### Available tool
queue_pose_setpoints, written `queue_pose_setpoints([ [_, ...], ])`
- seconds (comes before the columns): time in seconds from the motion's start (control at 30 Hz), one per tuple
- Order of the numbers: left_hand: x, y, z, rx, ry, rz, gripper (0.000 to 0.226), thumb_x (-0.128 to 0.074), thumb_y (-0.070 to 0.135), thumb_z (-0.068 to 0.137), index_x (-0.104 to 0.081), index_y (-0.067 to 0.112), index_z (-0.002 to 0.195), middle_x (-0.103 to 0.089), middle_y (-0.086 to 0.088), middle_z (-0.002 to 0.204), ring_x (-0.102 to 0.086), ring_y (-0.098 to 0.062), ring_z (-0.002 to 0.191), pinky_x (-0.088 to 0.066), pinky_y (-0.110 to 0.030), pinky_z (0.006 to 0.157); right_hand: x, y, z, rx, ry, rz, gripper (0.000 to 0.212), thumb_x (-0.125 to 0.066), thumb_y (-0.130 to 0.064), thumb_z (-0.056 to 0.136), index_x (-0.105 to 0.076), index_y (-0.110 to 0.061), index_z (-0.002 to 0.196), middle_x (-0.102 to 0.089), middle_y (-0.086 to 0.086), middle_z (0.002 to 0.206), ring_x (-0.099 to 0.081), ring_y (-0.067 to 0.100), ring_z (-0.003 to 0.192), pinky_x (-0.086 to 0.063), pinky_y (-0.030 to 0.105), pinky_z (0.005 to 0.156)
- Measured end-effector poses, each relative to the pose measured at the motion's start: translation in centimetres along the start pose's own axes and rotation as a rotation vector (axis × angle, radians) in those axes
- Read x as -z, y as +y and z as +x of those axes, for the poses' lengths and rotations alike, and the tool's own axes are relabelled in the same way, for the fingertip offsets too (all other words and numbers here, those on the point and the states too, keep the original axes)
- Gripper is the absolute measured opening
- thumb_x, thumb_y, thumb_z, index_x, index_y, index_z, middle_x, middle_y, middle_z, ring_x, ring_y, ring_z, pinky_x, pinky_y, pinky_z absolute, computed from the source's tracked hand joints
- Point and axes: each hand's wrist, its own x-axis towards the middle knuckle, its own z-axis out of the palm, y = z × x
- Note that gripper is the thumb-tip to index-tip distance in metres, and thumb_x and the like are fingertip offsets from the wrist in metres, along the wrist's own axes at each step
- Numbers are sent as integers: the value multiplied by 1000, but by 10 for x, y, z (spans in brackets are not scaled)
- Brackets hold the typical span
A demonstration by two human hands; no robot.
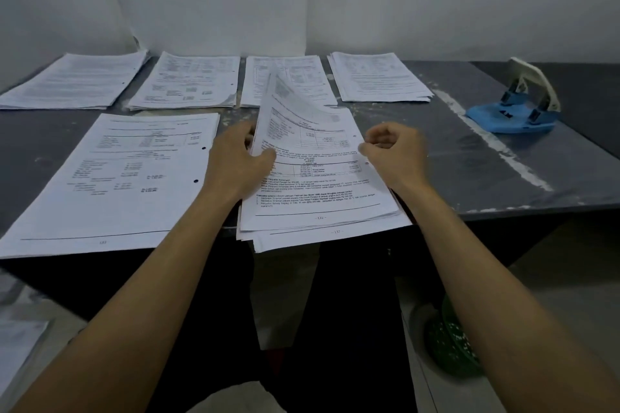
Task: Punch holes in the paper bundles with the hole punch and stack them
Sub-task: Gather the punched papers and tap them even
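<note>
On dark table (469,157), both hands' fingers pinching paper bundle (318,198), page 132.

A dark grey tabletop (476,157) carries white streaks and scuffs across its right half, and behind it stand pale walls (436,3) meeting in a corner. Below its right edge, on the light floor (553,278), sits a green speckled object (453,342).

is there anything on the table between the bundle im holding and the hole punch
Nothing visible does. The bundle, held by the left hand and right hand, sits at the near edge; the hole punch stands off to the right. Between them is only bare table with pale streaks. The far-right paper stack lies behind that path.
</note>
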Motion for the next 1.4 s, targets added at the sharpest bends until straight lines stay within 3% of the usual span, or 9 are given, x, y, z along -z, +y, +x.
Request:
queue_pose_setpoints([
  [0.2,5,-6,6,14,13,-159,48,-79,15,77,-58,16,121,-62,3,124,-61,-13,110,-56,-34,90,5,0,1,-40,-13,95,23,-86,-15,68,-73,-18,87,-75,-6,83,-72,8,78,-58,21,72],
  [0.33,12,-12,9,192,-14,-456,87,-88,5,69,-38,23,138,-62,-1,132,-65,-12,114,-58,-33,85,6,0,1,-46,-71,155,35,-90,-7,63,-72,-14,92,-75,-1,90,-71,8,75,-58,22,74],
  [0.47,17,-13,9,283,-49,-636,96,-87,-3,68,-36,21,146,-72,-6,117,-74,-19,98,-62,-41,76,5,-1,0,-74,-114,197,53,-92,-7,64,-67,-10,111,-71,2,104,-71,6,80,-56,19,72],
  [0.57,20,-11,8,272,-57,-712,88,-85,-6,70,-42,16,144,-72,-9,116,-74,-22,98,-62,-41,76,7,-2,3,-136,-165,271,63,-89,-6,69,-61,-2,125,-68,6,112,-70,6,89,-55,15,73],
  [0.67,23,-7,6,260,-59,-748,77,-83,-7,71,-51,9,139,-73,-9,116,-73,-25,100,-62,-43,79,12,-5,8,-230,-223,374,64,-88,-9,71,-60,0,127,-70,8,116,-70,15,99,-57,29,87],
  [0.8,25,0,3,232,-51,-804,57,-76,-13,75,-61,4,128,-76,-7,108,-74,-25,96,-62,-39,78,15,-20,7,-236,-404,482,38,-78,0,79,-69,-3,116,-75,10,111,-73,25,99,-59,41,88],
  [1.07,38,20,19,227,-50,-742,41,-78,-3,80,-64,5,118,-77,-4,105,-75,-22,96,-61,-40,83,26,-58,18,-110,-248,556,30,-75,3,82,-71,-9,109,-77,7,104,-75,24,94,-60,39,85],
  [1.2,47,40,34,172,-15,-748,33,-70,-2,88,-61,5,119,-77,-4,105,-75,-24,94,-62,-35,72,29,-79,22,-11,-156,551,29,-74,0,85,-68,-10,112,-78,3,99,-76,19,88,-60,31,74],
  [1.4,53,67,47,-5,127,-672,23,-65,6,93,-59,21,110,-74,4,110,-73,-15,98,-60,-41,86,31,-106,26,136,-12,523,25,-68,-2,90,-66,-9,114,-76,-1,99,-75,12,88,-61,27,76],
])
